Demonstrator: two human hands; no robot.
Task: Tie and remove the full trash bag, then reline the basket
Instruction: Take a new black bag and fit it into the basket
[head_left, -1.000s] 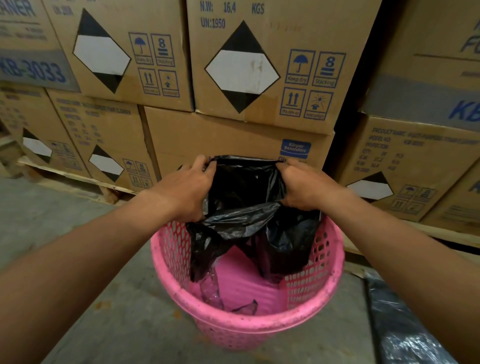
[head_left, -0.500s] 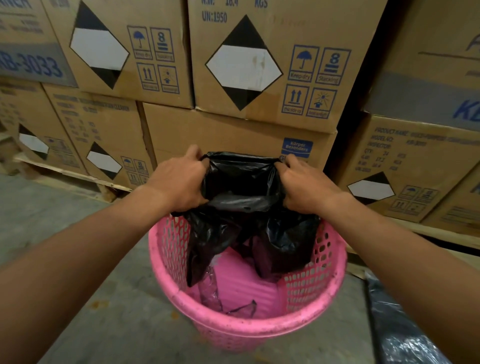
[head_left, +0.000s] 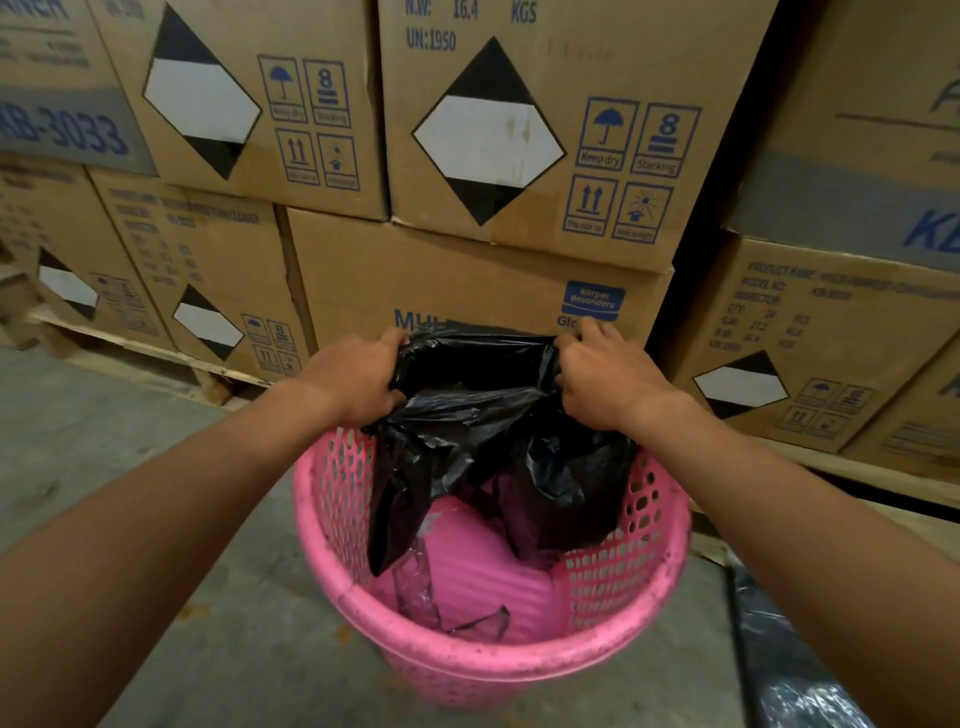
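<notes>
A pink perforated plastic basket (head_left: 519, 667) stands on the concrete floor in front of me. A black trash bag (head_left: 493, 431) hangs into it from above, its mouth stretched between my hands over the basket's far rim. My left hand (head_left: 353, 379) grips the bag's left edge and my right hand (head_left: 605, 382) grips its right edge. The bag's lower part droops loosely inside, leaving the pink bottom visible. A small scrap of dark plastic (head_left: 480, 623) lies on the basket's bottom.
Stacked cardboard boxes (head_left: 483, 145) on wooden pallets (head_left: 156, 353) form a wall right behind the basket. Another dark plastic bag (head_left: 789, 670) lies on the floor at the lower right. Bare concrete floor (head_left: 104, 441) extends to the left.
Both hands have spread slightly apart, stretching the bag's mouth wider above the basket. The bag hangs in about the same place.
</notes>
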